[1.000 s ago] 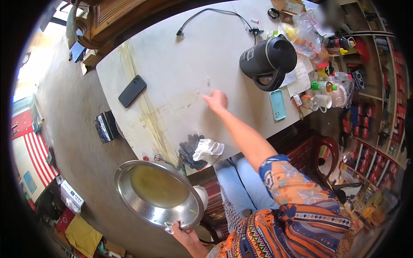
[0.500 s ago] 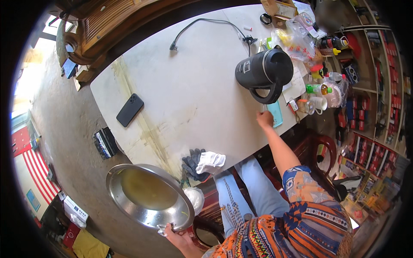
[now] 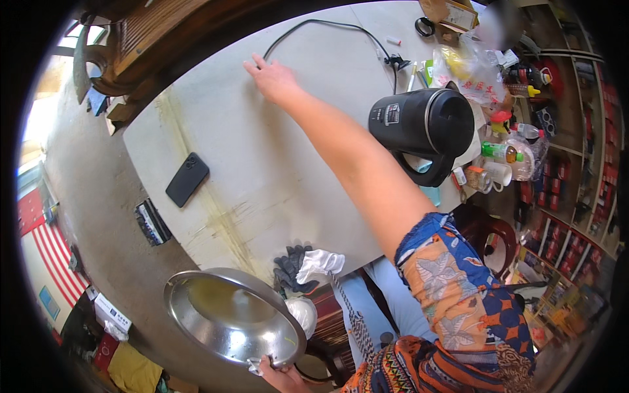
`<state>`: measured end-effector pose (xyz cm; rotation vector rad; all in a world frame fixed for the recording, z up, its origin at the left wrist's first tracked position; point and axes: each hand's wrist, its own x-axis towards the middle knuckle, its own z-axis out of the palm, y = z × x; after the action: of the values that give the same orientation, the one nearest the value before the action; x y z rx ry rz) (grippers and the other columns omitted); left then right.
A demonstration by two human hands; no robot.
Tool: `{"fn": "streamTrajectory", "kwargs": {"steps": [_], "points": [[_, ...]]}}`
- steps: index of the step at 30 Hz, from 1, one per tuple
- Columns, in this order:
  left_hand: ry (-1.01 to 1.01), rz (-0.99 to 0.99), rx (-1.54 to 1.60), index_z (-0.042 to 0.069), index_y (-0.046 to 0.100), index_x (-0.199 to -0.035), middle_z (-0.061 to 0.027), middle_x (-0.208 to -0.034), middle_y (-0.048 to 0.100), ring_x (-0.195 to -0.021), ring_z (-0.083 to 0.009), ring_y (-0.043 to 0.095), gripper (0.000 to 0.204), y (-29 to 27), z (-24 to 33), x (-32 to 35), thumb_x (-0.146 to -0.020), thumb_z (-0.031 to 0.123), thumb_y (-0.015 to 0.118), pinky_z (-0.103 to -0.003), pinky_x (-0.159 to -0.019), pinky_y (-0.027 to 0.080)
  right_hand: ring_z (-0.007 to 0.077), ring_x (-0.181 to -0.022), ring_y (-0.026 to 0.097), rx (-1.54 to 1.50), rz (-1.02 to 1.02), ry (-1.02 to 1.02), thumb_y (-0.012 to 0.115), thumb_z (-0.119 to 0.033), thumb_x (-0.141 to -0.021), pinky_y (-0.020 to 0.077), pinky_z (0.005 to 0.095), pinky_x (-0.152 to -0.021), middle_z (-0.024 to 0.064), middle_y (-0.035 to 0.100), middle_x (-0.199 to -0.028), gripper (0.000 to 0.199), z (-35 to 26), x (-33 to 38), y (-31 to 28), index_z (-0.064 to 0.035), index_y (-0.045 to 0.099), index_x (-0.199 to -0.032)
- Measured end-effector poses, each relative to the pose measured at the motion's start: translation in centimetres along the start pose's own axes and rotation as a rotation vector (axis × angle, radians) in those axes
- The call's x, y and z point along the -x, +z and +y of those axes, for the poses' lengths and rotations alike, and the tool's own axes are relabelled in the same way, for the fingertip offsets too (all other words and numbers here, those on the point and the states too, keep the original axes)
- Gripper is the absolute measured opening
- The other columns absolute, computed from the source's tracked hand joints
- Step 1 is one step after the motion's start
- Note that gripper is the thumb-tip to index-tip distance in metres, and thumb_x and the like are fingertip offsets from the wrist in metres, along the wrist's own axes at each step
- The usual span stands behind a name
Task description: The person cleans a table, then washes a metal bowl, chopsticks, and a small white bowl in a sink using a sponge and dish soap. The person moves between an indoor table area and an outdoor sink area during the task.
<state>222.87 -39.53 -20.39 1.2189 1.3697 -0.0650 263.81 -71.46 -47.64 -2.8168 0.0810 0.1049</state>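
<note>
My left hand (image 3: 280, 376) grips the near rim of a stainless steel basin (image 3: 213, 331), tilted and holding cloudy yellowish liquid. Something small and white, perhaps tissue, shows at its fingertips. Stretched across the table, my right hand (image 3: 274, 80) has its fingers extended at the end of a black power cord (image 3: 321, 21). The cord's plug is hidden by that hand. A black electric kettle (image 3: 419, 121) stands right of my right forearm. Grey and white gloves (image 3: 320, 264) lie at the near table edge, beside the basin.
A black phone (image 3: 187, 180) lies on the left of the table (image 3: 223, 118). Plastic bags (image 3: 468, 69), bottles (image 3: 501, 152) and a white mug (image 3: 499, 175) crowd the right side. A carved wooden bench (image 3: 157, 39) borders the far left edge.
My right hand has moved from beside the kettle, far and left across the table, to the cord's end. My left hand keeps holding the basin, which is tilted differently. The view has shifted slightly.
</note>
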Motion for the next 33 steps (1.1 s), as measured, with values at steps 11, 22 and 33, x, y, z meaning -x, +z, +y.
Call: {"fn": "streamTrajectory", "kwargs": {"steps": [11, 22, 33], "points": [[-0.091, 0.069, 0.065, 0.009, 0.051, -0.082, 0.0027, -0.067, 0.050, -0.043, -0.0040, 0.035, 0.014, 2.2, -2.7, 1.6, -0.081, 0.021, 0.055, -0.018, -0.037, 0.026, 0.0246, -0.088, 0.058, 1.208, 0.254, -0.469, 0.060, -0.010, -0.075, 0.0522, 0.0364, -0.072, 0.0105, 0.055, -0.098, 0.017, 18.6, -4.5, -8.0, -0.0075, 0.054, -0.091], [-0.079, 0.139, 0.086, 0.005, 0.051, -0.095, -0.0008, -0.075, 0.054, -0.049, -0.0058, 0.044, 0.016, 3.3, -2.4, 3.1, -0.082, 0.015, 0.053, -0.019, -0.038, 0.028, 0.0374, -0.094, 0.060, 0.473, -0.208, 0.137, 0.056, -0.012, -0.075, 0.0496, 0.0457, -0.079, 0.0211, 0.059, -0.104, 0.026, 25.9, -2.1, -11.5, 0.0003, 0.058, -0.098], [-0.052, 0.055, 0.060, 0.008, 0.053, -0.086, 0.0024, -0.070, 0.054, -0.047, -0.0043, 0.042, 0.012, 0.9, -2.1, 4.1, -0.082, 0.018, 0.057, -0.018, -0.039, 0.028, 0.0288, -0.082, 0.057, -0.563, 0.025, -0.171, 0.059, -0.007, -0.075, 0.0487, 0.0361, -0.066, 0.0115, 0.058, -0.088, 0.016, -4.3, 28.6, -4.3, -0.0063, 0.058, -0.091]]}}
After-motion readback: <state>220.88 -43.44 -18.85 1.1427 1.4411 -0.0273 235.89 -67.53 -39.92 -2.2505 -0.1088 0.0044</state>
